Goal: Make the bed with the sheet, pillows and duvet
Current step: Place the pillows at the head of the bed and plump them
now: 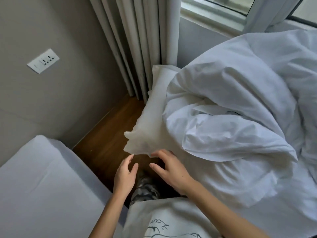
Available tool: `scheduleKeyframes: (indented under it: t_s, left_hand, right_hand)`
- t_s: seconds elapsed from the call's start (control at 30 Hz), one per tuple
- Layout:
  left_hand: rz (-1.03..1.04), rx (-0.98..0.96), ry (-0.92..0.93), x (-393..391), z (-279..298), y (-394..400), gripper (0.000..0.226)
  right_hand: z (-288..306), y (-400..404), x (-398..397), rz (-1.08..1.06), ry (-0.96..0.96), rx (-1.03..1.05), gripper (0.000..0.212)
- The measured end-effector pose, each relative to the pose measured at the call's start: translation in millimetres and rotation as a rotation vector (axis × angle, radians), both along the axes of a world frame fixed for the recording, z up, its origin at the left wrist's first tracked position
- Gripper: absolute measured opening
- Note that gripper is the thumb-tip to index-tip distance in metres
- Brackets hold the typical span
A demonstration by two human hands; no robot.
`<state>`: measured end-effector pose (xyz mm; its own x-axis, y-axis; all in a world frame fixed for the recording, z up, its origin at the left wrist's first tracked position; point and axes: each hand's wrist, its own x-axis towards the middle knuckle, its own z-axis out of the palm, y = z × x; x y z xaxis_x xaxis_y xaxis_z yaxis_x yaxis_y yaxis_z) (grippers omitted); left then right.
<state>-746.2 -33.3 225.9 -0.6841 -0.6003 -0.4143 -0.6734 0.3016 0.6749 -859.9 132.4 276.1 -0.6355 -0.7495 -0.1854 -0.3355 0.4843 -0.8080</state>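
A white pillow (151,121) lies along the left edge of the bed on the right, its near corner sticking out over the floor. A crumpled white duvet (228,107) is heaped over the pillow's right side and covers most of that bed. My right hand (169,170) hovers just below the pillow's near corner, fingers spread and slightly bent, fingertips at the fabric's edge. My left hand (124,176) is beside it, over the floor, fingers relaxed and holding nothing. The white sheet (267,217) shows under the duvet at the lower right.
A second bed with a smooth white sheet (39,186) stands at the lower left. A narrow strip of wooden floor (106,136) runs between the beds. Grey curtains (133,45), a wall socket (43,60) and a window sill (212,16) lie beyond.
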Motion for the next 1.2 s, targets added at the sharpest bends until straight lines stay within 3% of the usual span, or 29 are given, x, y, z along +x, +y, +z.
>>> scheduleKeyframes:
  t_s: [0.3, 0.57, 0.8, 1.0, 1.1, 1.2]
  left_hand:
    - [-0.307, 0.043, -0.024, -151, -16, -172, 0.046]
    - [-0.504, 0.035, -0.005, -256, -1, -231, 0.046]
    - [-0.476, 0.230, -0.114, -288, -29, -189, 0.056]
    - [-0.526, 0.364, -0.226, -296, -48, -145, 0.083]
    - [-0.553, 0.335, -0.273, -303, -55, -128, 0.096]
    - [-0.478, 0.411, -0.278, -311, -61, -114, 0.111]
  right_hand:
    - [-13, -164, -111, -0.344, 0.112, 0.103, 0.038]
    - [-31, -231, -227, -0.459, 0.283, 0.283, 0.049]
    - [-61, -166, -291, -0.421, 0.148, 0.545, 0.075]
    - [-64, -55, -288, -0.723, -0.128, 0.464, 0.098]
    - [-71, 3, -290, -0.891, -0.118, 0.482, 0.102]
    - [-82, 39, -310, -0.708, -0.112, 0.579, 0.115]
